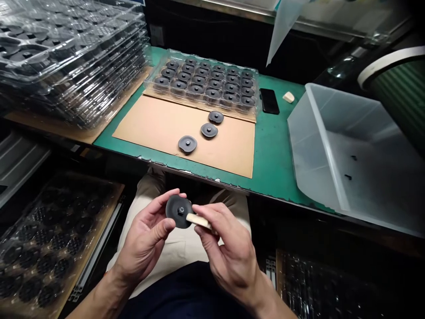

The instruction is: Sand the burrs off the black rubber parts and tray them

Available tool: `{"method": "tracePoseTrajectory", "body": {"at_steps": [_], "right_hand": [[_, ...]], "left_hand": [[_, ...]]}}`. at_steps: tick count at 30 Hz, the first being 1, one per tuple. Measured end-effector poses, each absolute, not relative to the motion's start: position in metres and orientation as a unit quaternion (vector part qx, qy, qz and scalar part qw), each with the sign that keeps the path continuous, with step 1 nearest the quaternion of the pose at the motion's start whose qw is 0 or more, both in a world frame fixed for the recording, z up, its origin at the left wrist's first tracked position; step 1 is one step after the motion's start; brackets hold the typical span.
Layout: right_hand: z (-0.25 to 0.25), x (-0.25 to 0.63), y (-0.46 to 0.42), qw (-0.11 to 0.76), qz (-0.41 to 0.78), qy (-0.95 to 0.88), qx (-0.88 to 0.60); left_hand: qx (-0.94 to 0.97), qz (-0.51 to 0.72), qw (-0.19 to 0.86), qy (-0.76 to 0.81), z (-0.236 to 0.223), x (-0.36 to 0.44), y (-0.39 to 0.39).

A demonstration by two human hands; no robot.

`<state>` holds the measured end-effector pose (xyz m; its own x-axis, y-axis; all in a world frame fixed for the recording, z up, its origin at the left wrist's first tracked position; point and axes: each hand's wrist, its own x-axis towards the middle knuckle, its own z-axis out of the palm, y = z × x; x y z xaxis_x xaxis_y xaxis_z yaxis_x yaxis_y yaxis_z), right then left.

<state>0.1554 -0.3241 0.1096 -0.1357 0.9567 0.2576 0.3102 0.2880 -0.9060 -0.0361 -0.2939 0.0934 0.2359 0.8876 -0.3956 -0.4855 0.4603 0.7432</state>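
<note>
I see the left hand point(146, 237) gripping a black disc point(178, 212) by its rim, thumb and fingers clamped, held over the lap below the worktop's point(272, 146) near edge; the right hand point(229, 248) pinches a small tan stick point(195, 219) w/ its tip touching the disc's face, just beside the center hub. On the cardboard sheet point(156, 124) mid-worktop lie three loose discs point(187, 144), and a clear tray of discs point(206, 82) sits along its far edge. A white bin point(332, 133) sits at the right end, holding prob. two small dark bits, too tiny to tell.

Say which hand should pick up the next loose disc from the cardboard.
Probably the left hand: it holds only the black disc, while the right hand pinches the small tan block against it.
</note>
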Motion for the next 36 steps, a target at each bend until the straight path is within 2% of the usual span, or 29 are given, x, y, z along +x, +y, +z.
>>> {"method": "tracePoseTrajectory", "body": {"at_steps": [4, 9, 14, 17, 22, 27, 33, 36], "right_hand": [[0.119, 0.157, -0.322, 0.446, 0.322, -0.658, -0.514], [0.123, 0.154, -0.319, 0.401, 0.392, -0.652, -0.51], [0.103, 0.161, -0.304, 0.43, 0.28, -0.655, -0.554], [0.094, 0.168, -0.301, 0.432, 0.347, -0.582, -0.595], [0.099, 0.165, -0.305, 0.432, 0.468, -0.519, -0.57], [0.117, 0.157, -0.304, 0.393, 0.464, -0.566, -0.557], [0.131, 0.152, -0.298, 0.351, 0.377, -0.685, -0.514], [0.132, 0.149, -0.298, 0.338, 0.375, -0.699, -0.507]], "left_hand": [[0.253, 0.463, 0.744, 0.41, 0.1, -0.034, -0.296], [0.258, 0.47, 0.735, 0.415, 0.102, -0.035, -0.297], [0.218, 0.47, 0.744, 0.421, 0.1, -0.041, -0.296], [0.183, 0.48, 0.746, 0.425, 0.099, -0.044, -0.294], [0.172, 0.498, 0.724, 0.445, 0.097, -0.045, -0.289], [0.19, 0.489, 0.721, 0.453, 0.096, -0.046, -0.288], [0.218, 0.491, 0.709, 0.457, 0.1, -0.049, -0.292], [0.23, 0.498, 0.704, 0.451, 0.101, -0.049, -0.293]]}}
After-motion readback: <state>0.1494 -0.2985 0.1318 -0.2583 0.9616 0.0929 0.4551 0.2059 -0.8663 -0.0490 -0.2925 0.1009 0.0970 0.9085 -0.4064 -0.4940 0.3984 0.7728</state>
